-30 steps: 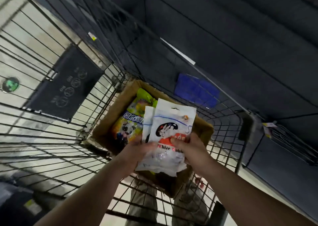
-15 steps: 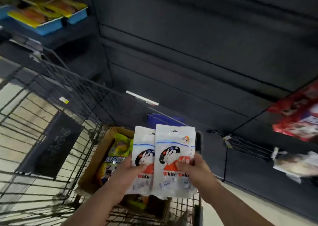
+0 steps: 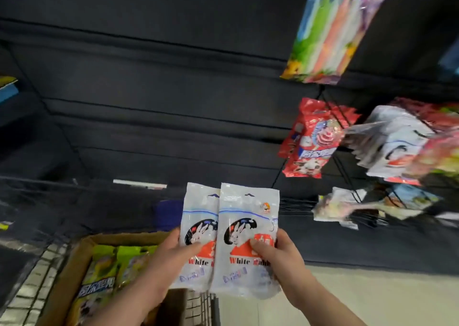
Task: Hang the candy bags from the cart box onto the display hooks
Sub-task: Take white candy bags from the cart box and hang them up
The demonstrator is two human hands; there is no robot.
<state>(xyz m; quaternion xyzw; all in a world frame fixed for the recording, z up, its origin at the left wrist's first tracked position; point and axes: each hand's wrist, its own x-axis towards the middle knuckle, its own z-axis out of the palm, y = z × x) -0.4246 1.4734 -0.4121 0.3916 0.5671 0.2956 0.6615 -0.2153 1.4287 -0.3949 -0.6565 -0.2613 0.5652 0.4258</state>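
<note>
Two white rabbit candy bags stand upright side by side in front of me. My left hand (image 3: 166, 258) grips the left bag (image 3: 197, 216) at its lower edge. My right hand (image 3: 280, 256) grips the right bag (image 3: 248, 214), which overlaps the left one. Both bags are raised above the cardboard box (image 3: 82, 248) in the cart, where yellow-green candy bags (image 3: 104, 273) lie. On the display hooks at the right hang a red candy bag (image 3: 313, 139) and a bunch of white rabbit bags (image 3: 390, 142).
Dark empty shelf panels (image 3: 154, 90) fill the middle and left. A tall colourful pack (image 3: 332, 28) hangs at the upper right, and more blurred packs (image 3: 347, 206) hang lower right. The cart's wire mesh (image 3: 32, 288) shows at the lower left. Pale floor (image 3: 385, 298) lies at the lower right.
Both hands lifted the two white bags out of the cart box and up. The view swung up and right, so the hanging bags on the hooks came into sight.
</note>
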